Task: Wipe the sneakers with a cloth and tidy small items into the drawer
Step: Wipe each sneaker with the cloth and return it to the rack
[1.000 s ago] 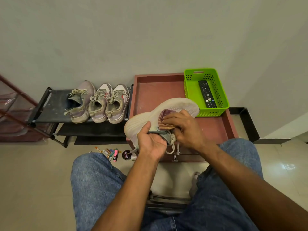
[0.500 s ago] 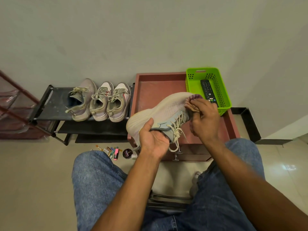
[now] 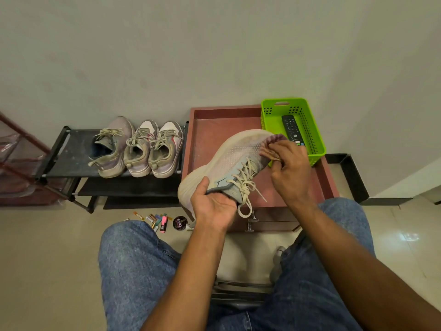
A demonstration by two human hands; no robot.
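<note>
My left hand (image 3: 213, 206) grips the heel end of a pale sneaker (image 3: 229, 158), held tilted over the reddish drawer unit (image 3: 210, 130). Its sole faces up and left and its laces hang down. My right hand (image 3: 290, 168) pinches a small purple-pink cloth (image 3: 272, 145) against the toe of that sneaker. Three other worn sneakers (image 3: 140, 146) stand side by side on a black rack (image 3: 69, 154) at the left. Small items (image 3: 158, 220) lie on the floor: markers, a pink highlighter and a round black tin (image 3: 179, 222).
A green basket (image 3: 312, 130) with a black remote (image 3: 292, 129) sits on the drawer unit's back right corner. The drawer front with metal knobs (image 3: 253, 222) is below the sneaker. My jeans-clad knees (image 3: 133, 259) fill the foreground. A red frame (image 3: 21, 149) stands far left.
My right hand has drawn the cloth along the sneaker from the collar up to the toe. The sneaker has tilted so its laces now show; my left hand keeps its hold.
</note>
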